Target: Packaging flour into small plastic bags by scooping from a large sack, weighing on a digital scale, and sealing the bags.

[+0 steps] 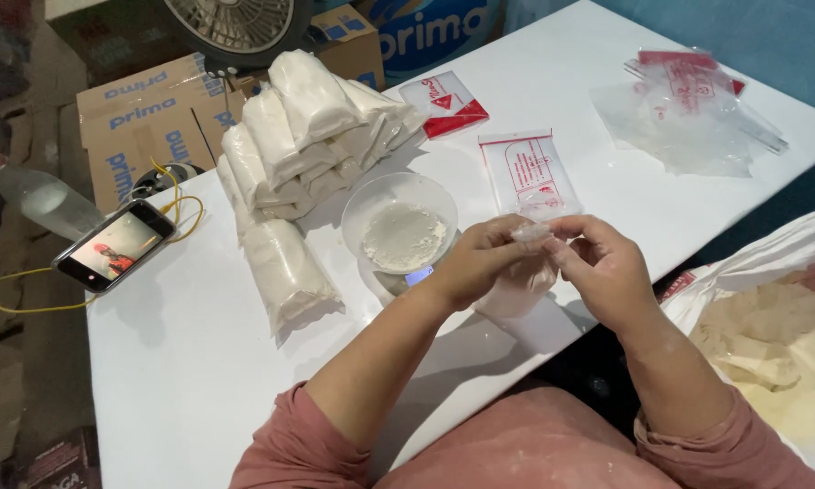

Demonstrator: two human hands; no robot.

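We pinch the neck of a small filled flour bag (519, 282) between the fingers of our left hand (473, 264) and right hand (604, 269). Beyond the fingers, a bowl (398, 205) on the scale holds some flour; many packed bags (303, 149) are stacked, empty bags (527, 172) wait, and the big sack (778, 335) looks well stocked.

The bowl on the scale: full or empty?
Partly filled. The clear bowl holds a low heap of white powder across its bottom, well below the rim.
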